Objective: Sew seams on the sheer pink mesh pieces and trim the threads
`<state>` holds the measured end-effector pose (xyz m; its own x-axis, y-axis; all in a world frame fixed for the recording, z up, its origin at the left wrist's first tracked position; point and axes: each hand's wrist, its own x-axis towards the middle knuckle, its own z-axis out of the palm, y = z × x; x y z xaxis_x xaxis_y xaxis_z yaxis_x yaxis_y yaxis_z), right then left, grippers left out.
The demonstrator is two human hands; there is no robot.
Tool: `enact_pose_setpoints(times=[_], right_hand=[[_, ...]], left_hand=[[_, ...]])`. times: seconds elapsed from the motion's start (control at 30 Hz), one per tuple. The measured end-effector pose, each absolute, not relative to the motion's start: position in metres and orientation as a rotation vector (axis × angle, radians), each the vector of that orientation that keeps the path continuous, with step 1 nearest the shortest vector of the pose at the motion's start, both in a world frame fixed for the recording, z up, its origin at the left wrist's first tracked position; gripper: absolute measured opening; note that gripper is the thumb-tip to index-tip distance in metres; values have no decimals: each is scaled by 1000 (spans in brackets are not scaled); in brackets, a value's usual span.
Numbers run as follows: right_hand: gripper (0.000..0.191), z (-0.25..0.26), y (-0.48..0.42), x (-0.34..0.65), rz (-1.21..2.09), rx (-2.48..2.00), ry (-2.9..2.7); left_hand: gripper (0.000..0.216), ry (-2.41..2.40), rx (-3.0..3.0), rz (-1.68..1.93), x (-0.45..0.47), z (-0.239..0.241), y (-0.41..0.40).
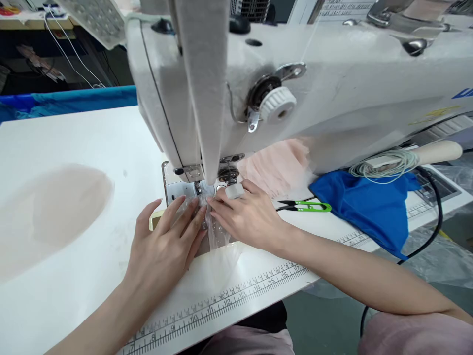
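Under the needle of the sewing machine (295, 98), the left hand (164, 246) lies flat with fingers spread on the sheer fabric (218, 236). The right hand (247, 217) presses the fabric with extended fingertips. Green thread snips (306, 206) lie right of the needle.

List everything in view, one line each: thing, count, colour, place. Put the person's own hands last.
sewing machine: one, white, across the top and right
sheer fabric: one piece, translucent white, under the needle area, between the hands
thread snips: one, green handles, right of the hands
blue cloth: one, blue, right, under the machine arm
pink fabric: one pile, pale pink, behind the needle
table: one, white, ruler printed along front edge
left hand: flat on the fabric
right hand: fingertips on the fabric
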<state>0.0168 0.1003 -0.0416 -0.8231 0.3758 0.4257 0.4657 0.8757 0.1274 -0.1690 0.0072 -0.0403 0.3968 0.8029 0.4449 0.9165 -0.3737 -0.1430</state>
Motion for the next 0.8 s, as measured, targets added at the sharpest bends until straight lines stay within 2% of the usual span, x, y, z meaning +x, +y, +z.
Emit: enact_pose_setpoints(times=[0.4, 0.8], right_hand=[[25, -39, 103, 18, -277, -642, -2605], [30, -40, 100, 14, -217, -685, -2710]], left_hand=[[29, -1455, -2297, -432, -167, -36, 6], [26, -1453, -2298, -425, -166, -36, 4]])
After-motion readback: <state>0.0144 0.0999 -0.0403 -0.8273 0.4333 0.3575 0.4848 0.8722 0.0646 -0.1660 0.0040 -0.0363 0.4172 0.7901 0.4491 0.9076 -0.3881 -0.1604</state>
